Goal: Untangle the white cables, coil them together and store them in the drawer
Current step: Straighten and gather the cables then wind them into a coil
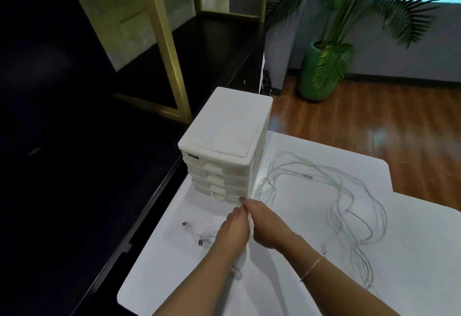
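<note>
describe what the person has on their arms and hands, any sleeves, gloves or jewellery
Both forearms are bare as far as the picture shows: no sleeves and no gloves on the left hand or the right hand. The only thing worn is a thin beaded bracelet, pinkish gold, round the right wrist. No rings or watch can be made out; the picture is somewhat blurred.
</note>
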Motion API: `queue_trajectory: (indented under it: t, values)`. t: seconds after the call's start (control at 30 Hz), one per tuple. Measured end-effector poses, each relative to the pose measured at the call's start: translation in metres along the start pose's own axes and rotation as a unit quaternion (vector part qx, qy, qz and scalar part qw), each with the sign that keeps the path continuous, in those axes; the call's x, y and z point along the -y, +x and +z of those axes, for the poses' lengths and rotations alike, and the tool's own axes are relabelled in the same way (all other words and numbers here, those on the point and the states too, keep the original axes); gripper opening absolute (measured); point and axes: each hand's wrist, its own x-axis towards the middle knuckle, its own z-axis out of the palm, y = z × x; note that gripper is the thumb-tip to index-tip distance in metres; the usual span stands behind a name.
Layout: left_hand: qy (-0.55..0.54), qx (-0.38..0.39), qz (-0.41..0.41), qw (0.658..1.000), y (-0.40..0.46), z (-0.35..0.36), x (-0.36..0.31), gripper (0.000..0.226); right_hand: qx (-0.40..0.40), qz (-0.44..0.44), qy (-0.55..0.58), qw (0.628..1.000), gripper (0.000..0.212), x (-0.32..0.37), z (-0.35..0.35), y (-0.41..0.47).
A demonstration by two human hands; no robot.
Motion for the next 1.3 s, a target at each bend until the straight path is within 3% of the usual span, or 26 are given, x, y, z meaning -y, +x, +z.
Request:
queue_trajectory:
  t: [0.13, 0.23, 0.4, 0.53, 0.73, 0.93, 1.1, 1.3]
  values:
    - [-0.052, 0.013, 0.030, 0.998, -0.008, -0.009, 0.016, 0.037, 0.031, -0.032, -0.053, 0.998, 0.044, 0.005, -0.007, 0.015]
    - [-0.095, 0.053, 0.050, 0.993, -0.016, -0.016, 0.022, 0.043, 0.062, -0.029, -0.091, 0.994, 0.040, 0.006, -0.011, 0.019]
    - [-0.109, 0.047, 0.077, 0.990, -0.026, -0.033, 0.021, 0.037, 0.091, -0.053, -0.131, 0.986, 0.033, 0.015, -0.018, 0.018]
    - [-0.083, 0.030, 0.089, 0.992, -0.027, -0.044, 0.021, 0.025, 0.071, -0.038, -0.092, 0.992, 0.033, 0.017, -0.029, 0.016]
    - [-0.021, -0.015, 0.142, 0.989, -0.017, -0.063, 0.025, 0.031, -0.007, 0.000, 0.015, 1.000, 0.030, 0.022, -0.047, 0.011]
    - [-0.070, 0.049, 0.110, 0.990, -0.012, -0.083, 0.035, 0.022, -0.033, 0.064, 0.103, 0.992, 0.028, 0.015, -0.052, 0.006]
    - [-0.171, 0.141, 0.050, 0.974, -0.010, -0.102, 0.039, 0.024, -0.041, 0.070, 0.097, 0.992, 0.027, 0.016, -0.052, 0.003]
    - [-0.245, 0.215, 0.044, 0.944, -0.014, -0.111, 0.032, 0.019, 0.030, 0.018, 0.090, 0.995, 0.024, 0.034, -0.057, 0.001]
